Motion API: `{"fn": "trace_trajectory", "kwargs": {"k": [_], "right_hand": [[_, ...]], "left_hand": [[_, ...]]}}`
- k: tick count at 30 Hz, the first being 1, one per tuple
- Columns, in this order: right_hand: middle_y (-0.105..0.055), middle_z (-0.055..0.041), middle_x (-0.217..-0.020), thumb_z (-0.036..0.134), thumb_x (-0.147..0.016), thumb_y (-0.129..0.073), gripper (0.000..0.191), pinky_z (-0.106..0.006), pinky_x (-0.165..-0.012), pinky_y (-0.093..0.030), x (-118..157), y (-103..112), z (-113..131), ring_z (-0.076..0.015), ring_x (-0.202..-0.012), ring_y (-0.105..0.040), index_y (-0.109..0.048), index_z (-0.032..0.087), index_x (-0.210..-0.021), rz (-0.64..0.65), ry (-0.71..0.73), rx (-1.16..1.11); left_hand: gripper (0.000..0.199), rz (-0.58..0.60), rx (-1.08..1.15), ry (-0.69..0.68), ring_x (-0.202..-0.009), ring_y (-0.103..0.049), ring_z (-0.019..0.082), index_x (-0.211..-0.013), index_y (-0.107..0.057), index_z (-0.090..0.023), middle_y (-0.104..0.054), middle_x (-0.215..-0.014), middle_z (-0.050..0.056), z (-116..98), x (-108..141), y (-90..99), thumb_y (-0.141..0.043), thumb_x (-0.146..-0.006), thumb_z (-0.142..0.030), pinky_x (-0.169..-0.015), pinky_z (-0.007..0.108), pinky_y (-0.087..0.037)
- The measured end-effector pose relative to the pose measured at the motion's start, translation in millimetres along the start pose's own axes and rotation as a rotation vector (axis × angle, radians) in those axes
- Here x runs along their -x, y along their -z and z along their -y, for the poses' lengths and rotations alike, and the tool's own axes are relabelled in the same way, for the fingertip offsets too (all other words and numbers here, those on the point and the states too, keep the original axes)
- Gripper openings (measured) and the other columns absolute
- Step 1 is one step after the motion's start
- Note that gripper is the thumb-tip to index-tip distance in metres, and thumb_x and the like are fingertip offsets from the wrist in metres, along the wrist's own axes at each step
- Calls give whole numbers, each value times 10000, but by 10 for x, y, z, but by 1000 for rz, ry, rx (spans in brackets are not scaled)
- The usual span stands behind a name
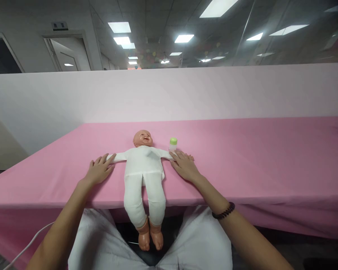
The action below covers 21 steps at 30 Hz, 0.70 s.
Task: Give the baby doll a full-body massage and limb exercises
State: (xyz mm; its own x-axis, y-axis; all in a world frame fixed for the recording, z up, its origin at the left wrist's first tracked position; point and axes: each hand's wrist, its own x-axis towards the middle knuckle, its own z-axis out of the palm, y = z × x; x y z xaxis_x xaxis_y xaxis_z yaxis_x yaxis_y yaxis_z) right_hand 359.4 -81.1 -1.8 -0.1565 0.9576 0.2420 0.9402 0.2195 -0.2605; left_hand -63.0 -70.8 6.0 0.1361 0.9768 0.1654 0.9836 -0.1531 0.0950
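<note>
**Baby doll (143, 161) on its back, arms spread beneath two open hands**

The doll, dressed in white, lies on a pink-covered desk (256, 161), its legs (154, 195) reaching past the front edge. The left hand (98, 170) and right hand (184, 165) rest palm down on its sleeve ends, fingers extended, gripping nothing. Its glossy head (143, 138) and feet (157, 240) look like smooth, firm plastic, perhaps slippery; the clothed body seems softer, its weight impossible to tell. The torso probably offers the surest hold, with the head supported. A green-lidded container (173, 141) beside the right hand could be knocked. Wide cloth-covered room opens to the right; behind rises a white partition (169, 93).
</note>
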Motion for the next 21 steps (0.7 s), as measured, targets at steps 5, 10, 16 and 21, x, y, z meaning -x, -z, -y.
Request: {"fn": "trace_trajectory", "kwargs": {"k": [5,10,16,21], "right_hand": [[-515,-166,-1525,396,-1039,-371,519,-577,-1131,-360,65,82,-308,-337,-1388,-487,-467,205,-1512,-34,-49,10],[-662,-142,-1270,437,-970,-506,340,-507,-977,-453,40,125,-565,-328,-1186,-586,-626,209,-1193,-49,-69,-19],[-688,-77,-1020,467,-846,-672,325,-389,-834,-496,-44,115,-640,-269,-971,-632,-614,220,-1049,-155,-57,-380],[-691,-54,-1075,414,-675,-879,554,-383,-839,-584,-92,129,-569,-239,-958,-676,-588,235,-1112,-229,-269,-930]], "left_hand": [[630,-31,161,-16,-1322,-532,366,-1594,-372,-251,-591,-1412,173,247,9,27,-304,-992,-427,-1069,529,-419],[523,-50,323,18,-1003,-657,318,-1217,-654,-189,-717,-1109,134,416,-55,79,-465,-901,-560,-834,392,-499],[567,-130,564,234,-863,-659,290,-988,-690,-184,-729,-947,92,477,-80,114,-749,-645,-632,-702,345,-471],[613,-253,926,299,-908,-678,264,-1070,-672,-177,-734,-1013,91,348,-46,134,-876,-604,-520,-778,365,-542]]}}
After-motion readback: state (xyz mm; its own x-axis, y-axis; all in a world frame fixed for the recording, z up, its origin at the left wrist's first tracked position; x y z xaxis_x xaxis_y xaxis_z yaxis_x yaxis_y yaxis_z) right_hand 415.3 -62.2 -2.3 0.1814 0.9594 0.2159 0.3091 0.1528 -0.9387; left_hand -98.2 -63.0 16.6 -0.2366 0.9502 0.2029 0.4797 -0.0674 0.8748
